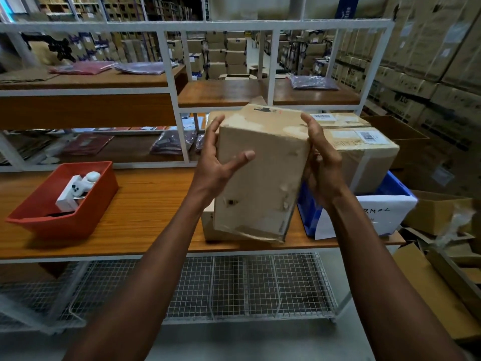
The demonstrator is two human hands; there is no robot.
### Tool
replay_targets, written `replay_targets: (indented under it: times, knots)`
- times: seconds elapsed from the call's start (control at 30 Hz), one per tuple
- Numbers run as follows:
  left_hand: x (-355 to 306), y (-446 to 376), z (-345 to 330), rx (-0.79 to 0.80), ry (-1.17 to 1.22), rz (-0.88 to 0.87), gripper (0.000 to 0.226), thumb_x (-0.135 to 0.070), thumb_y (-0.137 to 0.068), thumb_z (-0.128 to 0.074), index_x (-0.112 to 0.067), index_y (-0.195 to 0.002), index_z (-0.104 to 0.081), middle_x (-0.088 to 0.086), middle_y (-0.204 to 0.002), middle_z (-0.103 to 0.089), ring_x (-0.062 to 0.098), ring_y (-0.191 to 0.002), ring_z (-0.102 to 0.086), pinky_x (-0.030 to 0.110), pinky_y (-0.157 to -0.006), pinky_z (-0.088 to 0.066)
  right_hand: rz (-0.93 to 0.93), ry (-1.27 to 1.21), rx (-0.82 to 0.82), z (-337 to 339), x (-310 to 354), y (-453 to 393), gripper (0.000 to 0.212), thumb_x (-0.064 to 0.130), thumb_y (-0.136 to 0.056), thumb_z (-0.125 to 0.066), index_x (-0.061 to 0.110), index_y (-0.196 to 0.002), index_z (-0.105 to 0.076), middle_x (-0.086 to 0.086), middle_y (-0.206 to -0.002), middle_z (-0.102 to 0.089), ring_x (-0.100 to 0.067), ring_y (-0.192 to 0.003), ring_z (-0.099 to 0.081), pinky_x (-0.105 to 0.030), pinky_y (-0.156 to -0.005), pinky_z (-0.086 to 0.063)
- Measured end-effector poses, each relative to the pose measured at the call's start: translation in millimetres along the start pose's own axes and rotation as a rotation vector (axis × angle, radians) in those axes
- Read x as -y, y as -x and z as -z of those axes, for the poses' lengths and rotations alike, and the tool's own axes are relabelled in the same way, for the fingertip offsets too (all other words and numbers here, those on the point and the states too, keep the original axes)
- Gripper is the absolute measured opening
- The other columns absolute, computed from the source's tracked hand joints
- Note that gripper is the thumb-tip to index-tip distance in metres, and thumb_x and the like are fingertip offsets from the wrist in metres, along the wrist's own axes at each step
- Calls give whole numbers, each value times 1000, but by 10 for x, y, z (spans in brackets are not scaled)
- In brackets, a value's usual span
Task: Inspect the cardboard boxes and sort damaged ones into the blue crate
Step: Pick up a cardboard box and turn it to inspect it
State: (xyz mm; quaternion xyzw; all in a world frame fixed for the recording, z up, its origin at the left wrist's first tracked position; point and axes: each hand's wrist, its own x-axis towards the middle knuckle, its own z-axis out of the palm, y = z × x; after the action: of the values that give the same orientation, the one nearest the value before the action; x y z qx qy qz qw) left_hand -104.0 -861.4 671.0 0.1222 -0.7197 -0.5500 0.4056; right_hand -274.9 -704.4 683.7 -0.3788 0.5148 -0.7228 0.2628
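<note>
A cardboard box (pixel 260 173), dented and scuffed on its facing side, is clamped tilted between the left hand (pixel 216 162) and the right hand (pixel 321 162) above the worktop (pixel 145 204). The grip is by open palms only; a slip could be caused by the tilt. The blue crate (pixel 307 212), at four o'clock, is already crowded by another box (pixel 364 152), so jamming is likely.
</note>
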Motion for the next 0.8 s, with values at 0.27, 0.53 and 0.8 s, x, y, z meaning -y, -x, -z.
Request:
replay_targets:
  times: [0.27,0.53,0.8]
  knots:
    - [-25,-57,-47,6,41,118,90,-46,-82,-82,-23,-157,-37,3,-141,-61,18,-125,-66,45,-99,-60,214,407,-85,-139,-141,30,120,64,-72,-86,60,-159,-4,-4,-170,-22,-26,-149,-40,-62,-112,-47]
    - [131,-22,66,118,224,167,50,-8,-102,-48,-11,-152,-49,6,-139,-66,21,-131,-62,38,-103,-55,155,135,-169,80,-95,67,111,41,-75,-83,43,-163,-16,-7,-144,-52,-25,-118,-69,-48,-93,-62]
    - [330,25,-63,25,81,89,65,-12,-98,-70,-11,-156,-41,1,-151,-53,-1,-129,-60,26,-98,-57,92,15,-166,191,-76,99,96,28,-82,-75,33,-161,-21,-12,-139,-58,-27,-116,-71,-44,-88,-62]
